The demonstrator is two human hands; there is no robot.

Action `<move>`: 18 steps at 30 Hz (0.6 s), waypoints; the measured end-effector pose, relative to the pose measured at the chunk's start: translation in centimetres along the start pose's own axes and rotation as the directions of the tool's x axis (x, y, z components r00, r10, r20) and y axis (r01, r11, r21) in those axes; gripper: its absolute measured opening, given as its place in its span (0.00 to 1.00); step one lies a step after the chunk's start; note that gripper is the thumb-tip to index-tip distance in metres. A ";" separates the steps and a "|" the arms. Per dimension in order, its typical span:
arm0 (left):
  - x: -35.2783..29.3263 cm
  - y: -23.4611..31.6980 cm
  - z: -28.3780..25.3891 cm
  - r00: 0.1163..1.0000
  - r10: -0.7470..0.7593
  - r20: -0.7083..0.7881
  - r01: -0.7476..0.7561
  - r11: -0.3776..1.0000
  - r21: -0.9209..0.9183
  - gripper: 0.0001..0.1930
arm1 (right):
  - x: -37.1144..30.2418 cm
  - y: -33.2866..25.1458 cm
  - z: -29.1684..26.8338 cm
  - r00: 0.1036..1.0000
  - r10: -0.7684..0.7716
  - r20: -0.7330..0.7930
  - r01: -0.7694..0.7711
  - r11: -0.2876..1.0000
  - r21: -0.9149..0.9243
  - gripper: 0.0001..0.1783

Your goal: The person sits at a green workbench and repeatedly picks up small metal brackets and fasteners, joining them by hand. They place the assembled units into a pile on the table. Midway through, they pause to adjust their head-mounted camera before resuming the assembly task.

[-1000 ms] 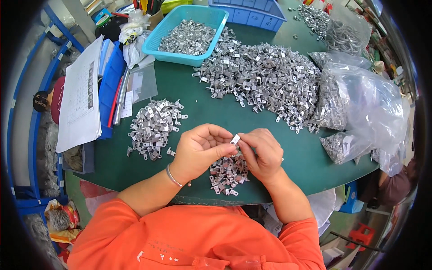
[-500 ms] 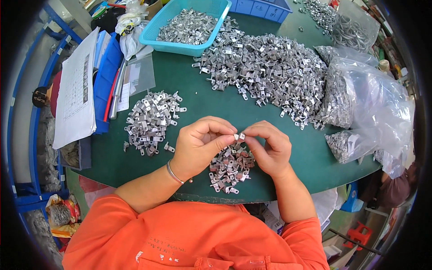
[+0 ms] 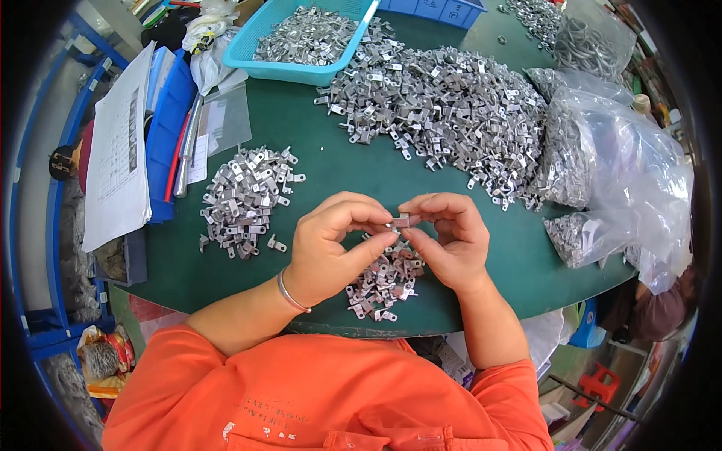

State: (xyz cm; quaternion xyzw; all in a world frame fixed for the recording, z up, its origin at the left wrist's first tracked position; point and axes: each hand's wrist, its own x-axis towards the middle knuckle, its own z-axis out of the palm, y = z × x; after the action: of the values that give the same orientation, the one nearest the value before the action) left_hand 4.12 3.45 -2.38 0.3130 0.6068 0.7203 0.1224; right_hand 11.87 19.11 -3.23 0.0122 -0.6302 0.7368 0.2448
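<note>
Between my fingertips is a small silver metal bracket [image 3: 401,222]. My left hand [image 3: 335,237] pinches it from the left with thumb and forefinger; a metal bangle [image 3: 292,291] circles that wrist. From the other side my right hand [image 3: 453,239] grips the same piece, thumb below and fingers above. Just under both hands lies a small heap of like brackets [image 3: 382,287], partly hidden by my fingers. Another small pile of brackets [image 3: 246,201] rests to the left, and a much larger pile [image 3: 451,105] spreads across the far side of the green table [image 3: 338,174].
A turquoise basket [image 3: 299,70] of metal parts stands at the back, beside a blue bin [image 3: 444,9]. Clear plastic bags [image 3: 620,161] of parts slump at the right. Papers [image 3: 120,154] lean on a blue tray [image 3: 171,128] at left, near blue shelving [image 3: 56,218].
The bracket has turned between my fingertips, showing a longer, darker side. My right fingers have curled slightly around it. The table scene has shifted slightly to the left and up in the picture.
</note>
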 end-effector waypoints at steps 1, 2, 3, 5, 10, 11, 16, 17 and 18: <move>0.0 0.0 0.1 1.000 -0.029 -0.011 0.028 0.997 -0.070 0.07 | -0.1 0.1 -0.3 0.999 -0.002 0.034 0.002 1.000 -0.009 0.16; 0.0 -0.1 0.1 0.999 -0.036 -0.003 0.036 0.998 -0.055 0.07 | 0.0 0.1 -0.5 0.996 -0.049 0.080 0.057 0.993 -0.104 0.16; 0.0 -0.2 0.0 0.999 -0.043 0.006 0.043 0.998 -0.041 0.07 | 0.2 0.1 -0.8 0.987 -0.091 0.130 0.116 0.974 -0.195 0.16; -0.1 0.1 -0.5 0.996 -0.037 0.076 0.027 0.992 0.123 0.07 | 0.8 -0.6 -1.3 0.948 -0.128 0.290 0.231 0.906 -0.354 0.15; 0.0 0.9 -0.8 0.932 0.035 0.360 -0.185 0.901 0.393 0.07 | 1.6 -3.0 -2.6 0.790 0.074 0.609 0.127 0.951 -0.281 0.09; 0.1 0.8 -0.9 0.918 0.032 0.396 -0.206 0.890 0.406 0.07 | 1.8 -2.7 -2.9 0.850 0.037 0.525 0.212 0.889 -0.406 0.09; 1.8 1.0 -0.4 0.920 0.059 0.388 -0.250 0.850 0.463 0.08 | 6.1 -0.6 -3.6 0.876 -0.061 0.479 0.479 0.223 -0.849 0.24; 2.3 0.4 0.1 0.924 0.109 0.366 -0.281 0.843 0.458 0.08 | 6.4 0.0 -3.6 0.867 -0.025 0.498 0.496 0.153 -0.855 0.24; 2.6 -0.2 0.4 0.925 0.161 0.343 -0.313 0.835 0.453 0.09 | 6.5 0.5 -3.8 0.859 0.013 0.513 0.510 0.081 -0.856 0.25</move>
State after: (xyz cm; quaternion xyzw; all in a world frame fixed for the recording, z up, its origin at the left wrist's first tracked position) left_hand 2.27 5.26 -1.71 0.5098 0.7034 0.4941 0.0342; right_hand 7.07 24.82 -2.30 0.1061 -0.9750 0.0633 0.1846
